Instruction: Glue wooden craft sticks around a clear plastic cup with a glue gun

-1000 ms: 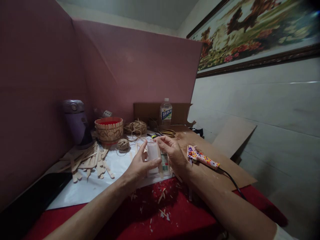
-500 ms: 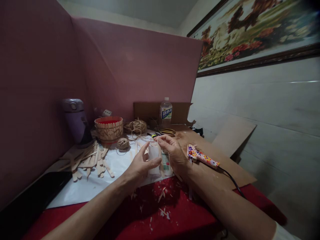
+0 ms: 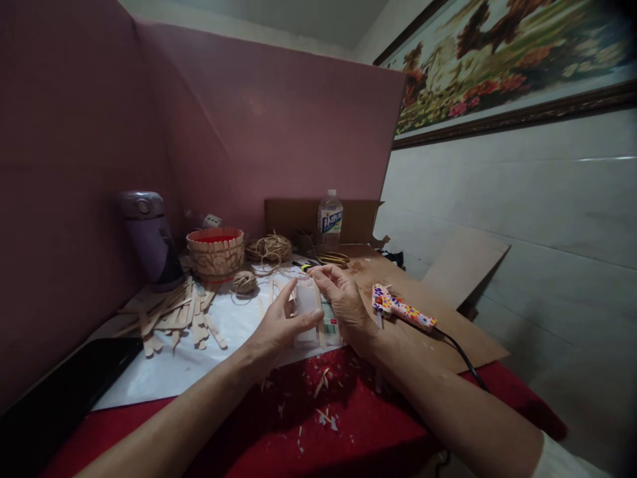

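A clear plastic container [image 3: 306, 302] with a label on its right part lies between my hands. One wooden stick [image 3: 318, 318] runs lengthwise along it. My left hand [image 3: 286, 318] rests at the container's left side, its thumb reaching across toward the stick and its fingers apart from the thumb. At the upper right, my right hand [image 3: 341, 299] pinches the far end of the stick between thumb and fingers. Part of the label shows beside the right palm.
Loose sticks [image 3: 182, 315] lie on white paper [image 3: 149, 378] at left. Behind them are a purple bottle [image 3: 149, 239], a stick-covered bowl [image 3: 215, 259] and twine [image 3: 271, 249]. A patterned glue gun [image 3: 403, 311] lies on cardboard [image 3: 442, 338]. Wood scraps lie on the red cloth [image 3: 279, 431].
My left thumb has shifted slightly and lies closer to the stick. The right hand keeps nearly the same pinch. The whole view has moved a little.
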Demonstrator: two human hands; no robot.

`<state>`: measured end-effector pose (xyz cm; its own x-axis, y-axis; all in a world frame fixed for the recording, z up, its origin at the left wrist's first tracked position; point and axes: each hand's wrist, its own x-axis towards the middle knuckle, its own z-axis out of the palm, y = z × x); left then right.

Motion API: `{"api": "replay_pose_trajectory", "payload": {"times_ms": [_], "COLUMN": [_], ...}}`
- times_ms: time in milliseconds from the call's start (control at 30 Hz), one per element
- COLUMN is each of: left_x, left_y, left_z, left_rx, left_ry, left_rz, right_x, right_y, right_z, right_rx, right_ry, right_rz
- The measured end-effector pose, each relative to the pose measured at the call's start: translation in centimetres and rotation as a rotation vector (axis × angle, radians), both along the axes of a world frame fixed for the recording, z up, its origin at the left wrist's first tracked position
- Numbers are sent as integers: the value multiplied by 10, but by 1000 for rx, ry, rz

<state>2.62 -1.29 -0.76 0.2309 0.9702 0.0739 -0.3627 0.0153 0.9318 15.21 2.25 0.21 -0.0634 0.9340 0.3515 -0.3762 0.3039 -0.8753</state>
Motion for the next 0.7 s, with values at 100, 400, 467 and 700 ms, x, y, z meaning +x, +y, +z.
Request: {"api": "replay_pose_trajectory", "payload": {"times_ms": [100, 400, 467, 700], "left_x": [0, -2, -4, -1], "left_y": [-2, -1, 0, 0], "left_z": [3, 1, 0, 0], "left_rx": [-11, 62, 76, 17], "left_ry": [-1, 91, 85, -6], "left_rz": [-9, 45, 48, 2], "right_x": [0, 1, 1, 4], "right_y": [-1, 4, 5, -1], "right_z": [0, -2, -3, 7], "right_rx": [5, 22, 33, -55], "right_ry": [1, -1, 6, 84], "right_rz": [-11, 26, 33, 114]}}
